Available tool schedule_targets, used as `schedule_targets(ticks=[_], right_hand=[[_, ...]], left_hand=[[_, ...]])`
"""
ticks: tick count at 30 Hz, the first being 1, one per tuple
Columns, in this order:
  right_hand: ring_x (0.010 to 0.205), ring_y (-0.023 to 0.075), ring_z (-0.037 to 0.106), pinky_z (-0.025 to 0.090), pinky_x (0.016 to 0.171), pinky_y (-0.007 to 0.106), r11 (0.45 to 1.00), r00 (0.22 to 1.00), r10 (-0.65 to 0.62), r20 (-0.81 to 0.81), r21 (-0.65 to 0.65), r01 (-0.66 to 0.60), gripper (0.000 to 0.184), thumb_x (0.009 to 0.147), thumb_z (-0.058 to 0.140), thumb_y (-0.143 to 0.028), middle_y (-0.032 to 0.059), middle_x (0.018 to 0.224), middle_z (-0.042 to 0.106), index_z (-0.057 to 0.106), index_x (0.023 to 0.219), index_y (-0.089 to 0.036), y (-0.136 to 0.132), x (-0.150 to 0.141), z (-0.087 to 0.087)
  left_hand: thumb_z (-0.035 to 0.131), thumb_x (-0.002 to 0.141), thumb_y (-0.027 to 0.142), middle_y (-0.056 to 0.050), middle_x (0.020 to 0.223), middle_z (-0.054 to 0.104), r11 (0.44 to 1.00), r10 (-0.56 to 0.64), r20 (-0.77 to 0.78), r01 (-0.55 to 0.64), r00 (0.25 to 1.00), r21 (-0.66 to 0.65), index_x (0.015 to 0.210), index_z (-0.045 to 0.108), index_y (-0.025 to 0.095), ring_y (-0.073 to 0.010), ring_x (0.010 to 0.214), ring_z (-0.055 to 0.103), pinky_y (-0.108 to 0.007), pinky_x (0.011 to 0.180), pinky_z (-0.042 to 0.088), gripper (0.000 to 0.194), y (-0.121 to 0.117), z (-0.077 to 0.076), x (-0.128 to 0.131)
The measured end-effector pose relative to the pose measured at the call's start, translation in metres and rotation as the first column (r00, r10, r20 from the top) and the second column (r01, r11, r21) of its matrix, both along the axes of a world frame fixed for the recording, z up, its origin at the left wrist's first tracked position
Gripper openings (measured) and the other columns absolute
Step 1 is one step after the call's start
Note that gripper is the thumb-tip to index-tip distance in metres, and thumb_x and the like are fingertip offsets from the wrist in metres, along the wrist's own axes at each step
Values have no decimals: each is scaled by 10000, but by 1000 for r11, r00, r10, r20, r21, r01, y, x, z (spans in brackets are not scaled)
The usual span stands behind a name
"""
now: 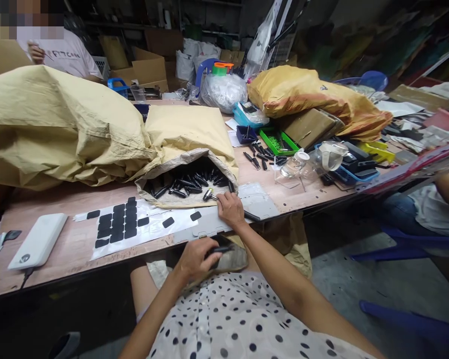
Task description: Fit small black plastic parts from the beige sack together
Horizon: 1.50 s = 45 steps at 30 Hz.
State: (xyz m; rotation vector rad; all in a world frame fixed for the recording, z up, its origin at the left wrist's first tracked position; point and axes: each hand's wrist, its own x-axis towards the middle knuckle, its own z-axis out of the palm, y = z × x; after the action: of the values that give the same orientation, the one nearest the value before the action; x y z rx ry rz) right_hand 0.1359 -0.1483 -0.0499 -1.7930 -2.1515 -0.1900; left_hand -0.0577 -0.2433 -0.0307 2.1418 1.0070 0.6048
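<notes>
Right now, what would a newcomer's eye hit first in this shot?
Probably the bulky pale-yellow sack on the left of the table, then the orange-yellow sack toward the back right. Between them, the open bag faces forward, black pieces heaped in its mouth. There the right grip holds a hammer-like tool; the left grip, nearer the camera, holds a blurred dark piece.

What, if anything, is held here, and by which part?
The right hand holds a small hammer by its shaft, between head and handle end. The left hand holds a dark slender piece by its palm-side end.
</notes>
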Motion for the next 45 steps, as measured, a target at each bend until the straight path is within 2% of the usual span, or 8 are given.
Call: schedule_targets(ticks=[9, 16, 20, 23, 28, 34, 40, 45], right_hand=[[908, 252, 485, 368, 783, 336, 1000, 1000, 0, 1, 2, 0, 213, 932, 568, -204, 89, 953, 616, 702, 1097, -211, 1, -1, 1], [907, 253, 472, 351, 772, 338, 1000, 1000, -10, 26, 8, 9, 188, 948, 547, -219, 92, 948, 605, 698, 1059, -209, 0, -2, 0], [904, 256, 472, 347, 771, 342, 1000, 1000, -3, 27, 19, 2, 178, 952, 543, -228, 92, 946, 606, 695, 1044, -212, 0, -2, -1], [901, 254, 475, 348, 768, 340, 1000, 1000, 0, 26, 19, 0, 180, 952, 544, -230, 92, 943, 609, 695, 1048, -207, 1, -2, -1], [902, 251, 476, 351, 769, 338, 1000, 1000, 20, 17, 15, -20, 184, 955, 540, -227, 87, 943, 610, 691, 1058, -211, 1, -3, 1], [904, 249, 477, 352, 773, 336, 1000, 1000, 12, 11, 2, -12, 179, 961, 532, -227, 90, 948, 612, 689, 1044, -206, 1, -4, 2], [907, 252, 469, 350, 782, 339, 1000, 1000, 11, 18, -2, -11, 192, 965, 527, -231, 93, 966, 607, 687, 1070, -207, 0, -4, 3], [909, 252, 473, 360, 788, 340, 1000, 1000, 9, 20, -8, -9, 208, 974, 516, -229, 96, 970, 611, 693, 1081, -208, 0, -3, 3]], left_hand=[[517, 942, 238, -117, 1041, 791, 910, 95, -600, -314, 794, -271, 1100, 725, 235, -284, 1003, 745, -363, 813, 537, 261, -16, -49, -6], [605, 885, 370, -35, 905, 779, 892, -155, -304, 1, 940, -452, 1153, 731, 246, -222, 834, 715, -299, 767, 516, 321, 6, 7, -14], [503, 951, 355, -35, 994, 751, 974, 153, -167, -177, 974, -139, 1118, 730, 245, -206, 857, 661, -315, 803, 522, 302, 62, 38, -22], [529, 901, 209, -92, 1132, 679, 865, 502, -268, -471, 823, 175, 1158, 719, 245, -275, 1026, 625, -386, 867, 522, 322, 111, 37, -35], [660, 805, 146, -96, 1112, 599, 799, 602, -389, -517, 698, 308, 1005, 751, 269, -308, 1075, 575, -426, 910, 504, 251, 153, 20, -50], [661, 867, 220, -82, 1035, 653, 809, 574, -301, -472, 761, 349, 988, 729, 261, -306, 1033, 571, -437, 890, 475, 145, 133, 14, -51], [664, 886, 278, -46, 901, 688, 921, 294, -217, -215, 931, 324, 1000, 730, 259, -256, 907, 598, -377, 825, 472, 133, 90, -4, -23], [653, 888, 293, -53, 926, 692, 911, 338, -127, -291, 933, 292, 1031, 734, 247, -251, 904, 612, -378, 832, 488, 170, 81, -23, -16]])
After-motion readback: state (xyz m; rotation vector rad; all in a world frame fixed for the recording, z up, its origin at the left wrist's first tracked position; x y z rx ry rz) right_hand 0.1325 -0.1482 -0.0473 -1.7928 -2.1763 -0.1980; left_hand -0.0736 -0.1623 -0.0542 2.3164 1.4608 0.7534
